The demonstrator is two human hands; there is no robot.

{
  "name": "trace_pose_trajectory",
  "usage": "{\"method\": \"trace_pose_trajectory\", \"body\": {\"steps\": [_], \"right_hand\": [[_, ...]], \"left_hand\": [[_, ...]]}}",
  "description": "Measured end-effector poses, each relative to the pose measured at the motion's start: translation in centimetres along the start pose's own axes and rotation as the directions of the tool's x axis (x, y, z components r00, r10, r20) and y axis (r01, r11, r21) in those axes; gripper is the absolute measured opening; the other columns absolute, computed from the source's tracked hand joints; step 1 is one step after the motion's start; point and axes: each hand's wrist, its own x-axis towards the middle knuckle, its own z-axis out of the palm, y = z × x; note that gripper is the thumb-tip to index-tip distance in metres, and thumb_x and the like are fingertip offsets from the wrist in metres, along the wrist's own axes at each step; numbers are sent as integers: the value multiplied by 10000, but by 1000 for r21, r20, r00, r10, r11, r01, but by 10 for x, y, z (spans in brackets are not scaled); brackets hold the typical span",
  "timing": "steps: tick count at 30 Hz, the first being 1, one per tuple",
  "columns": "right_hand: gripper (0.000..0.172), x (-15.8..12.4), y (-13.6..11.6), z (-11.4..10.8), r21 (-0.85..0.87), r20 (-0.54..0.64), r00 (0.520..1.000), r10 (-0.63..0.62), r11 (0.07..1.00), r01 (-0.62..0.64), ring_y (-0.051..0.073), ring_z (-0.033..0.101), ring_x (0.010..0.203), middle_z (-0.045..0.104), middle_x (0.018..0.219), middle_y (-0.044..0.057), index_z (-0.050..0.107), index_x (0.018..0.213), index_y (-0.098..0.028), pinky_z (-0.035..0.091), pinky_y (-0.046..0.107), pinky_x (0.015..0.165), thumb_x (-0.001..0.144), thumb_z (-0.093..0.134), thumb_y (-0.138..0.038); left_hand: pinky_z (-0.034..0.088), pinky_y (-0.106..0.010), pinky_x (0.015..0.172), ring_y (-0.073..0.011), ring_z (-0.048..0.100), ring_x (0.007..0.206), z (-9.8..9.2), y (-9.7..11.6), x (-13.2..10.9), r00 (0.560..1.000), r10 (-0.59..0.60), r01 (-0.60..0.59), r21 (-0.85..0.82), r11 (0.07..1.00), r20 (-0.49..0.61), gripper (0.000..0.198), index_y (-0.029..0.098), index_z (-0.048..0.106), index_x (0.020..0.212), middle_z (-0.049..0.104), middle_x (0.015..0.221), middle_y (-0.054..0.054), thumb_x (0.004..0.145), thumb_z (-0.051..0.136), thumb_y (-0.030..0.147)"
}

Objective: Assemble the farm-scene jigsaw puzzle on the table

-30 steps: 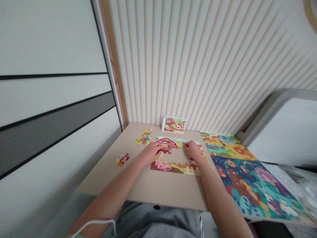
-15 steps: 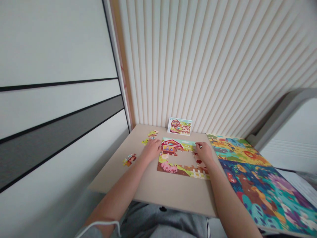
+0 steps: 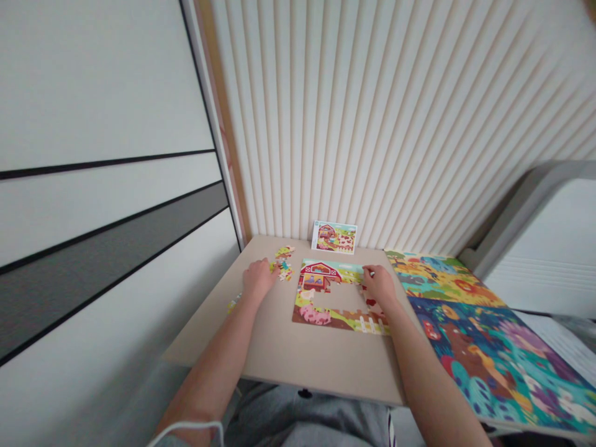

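A red-barn farmyard jigsaw puzzle (image 3: 339, 321) lay flat on the beige tabletop (image 3: 279, 354), partly assembled: joined pieces formed its top, left and bottom, with more at the right, around a bare gap in the middle. A small cluster of loose jigsaw pieces (image 3: 283, 264) lay just beyond its upper left corner, some apparently joined together.

The one camera sits on the person's head, facing forward and down, close above both forearms (image 3: 218, 354), toward a board (image 3: 288, 366) and the ribbed wall (image 3: 372, 124) behind it.
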Motion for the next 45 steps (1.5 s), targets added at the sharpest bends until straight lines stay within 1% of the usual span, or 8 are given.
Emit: {"method": "trace_pose_trajectory", "body": {"steps": [10, 15, 22, 25, 29, 33, 40, 45], "right_hand": [[318, -3, -6, -2, -13, -30, 999, -42, 999, 42, 230, 683, 1013, 725, 1127, 132, 770, 1076, -198, 461, 271, 887, 931, 499, -278], [322, -3, -6, -3, -14, -29, 999, -40, 999, 40, 230, 681, 1006, 723, 1128, 132, 767, 1092, -193, 459, 274, 884, 936, 499, -281], [308, -4, -10, -5, -1, -27, 998, -56, 998, 56, 228, 672, 1011, 728, 1116, 122, 768, 1077, -199, 452, 279, 897, 939, 502, -271], [305, -6, -14, -4, 59, -39, 993, -111, 992, 113, 222, 662, 1032, 735, 1109, 110, 766, 1067, -187, 452, 285, 923, 938, 500, -267], [307, -12, -25, -3, 247, -39, 975, -218, 944, 221, 225, 669, 1004, 743, 1084, 96, 759, 1060, -181, 475, 323, 933, 932, 515, -316], [343, -24, -47, -7, 479, 21, 943, -332, 831, 282, 249, 669, 987, 750, 1072, 94, 757, 1067, -191, 492, 372, 913, 936, 536, -418], [425, -49, -85, -13, 765, 287, 817, -500, 633, 119, 197, 642, 860, 739, 1017, 53, 725, 1139, -191, 495, 305, 777, 922, 578, -525], [379, -38, -72, -14, 716, 308, 845, -437, 691, 96, 141, 554, 667, 657, 734, 7, 699, 848, -164, 433, 251, 649, 881, 608, -530]], "left_hand": [[486, -295, 866, -223, 662, 982, 6, -9, 15, 996, 2, -32, -325, 945, -93, 389, 179, 667, 1161, 719, 1039, -88, 789, 692, 291], [510, -289, 790, -194, 685, 837, 0, -8, 17, 987, -51, -23, -450, 893, -152, 337, 162, 693, 1103, 729, 917, -58, 846, 652, 375], [516, -308, 782, -190, 670, 757, -15, -11, 14, 890, -245, -70, -648, 759, -384, 307, 152, 709, 1000, 717, 845, -54, 859, 630, 414], [515, -259, 690, -153, 650, 704, -23, -3, 9, 881, -251, -145, -733, 665, -402, 338, 156, 696, 1025, 699, 871, -48, 884, 612, 451], [461, -193, 525, -97, 600, 593, -27, 18, -2, 936, -137, -243, -876, 418, -325, 359, 167, 666, 1042, 656, 893, -26, 885, 632, 489], [408, -179, 441, -64, 522, 487, -17, 43, -20, 968, 142, -235, -945, 228, -207, 342, 185, 636, 1101, 636, 851, -2, 904, 633, 464], [518, -227, 620, -109, 623, 685, -2, 74, -47, 822, 516, -439, -846, 302, -242, 220, 210, 663, 1114, 651, 1052, -58, 961, 579, 344], [552, -283, 750, -154, 650, 822, -4, 76, -50, 779, 547, -543, -765, 346, -306, 212, 207, 647, 1138, 635, 1108, -80, 990, 524, 297]]}}
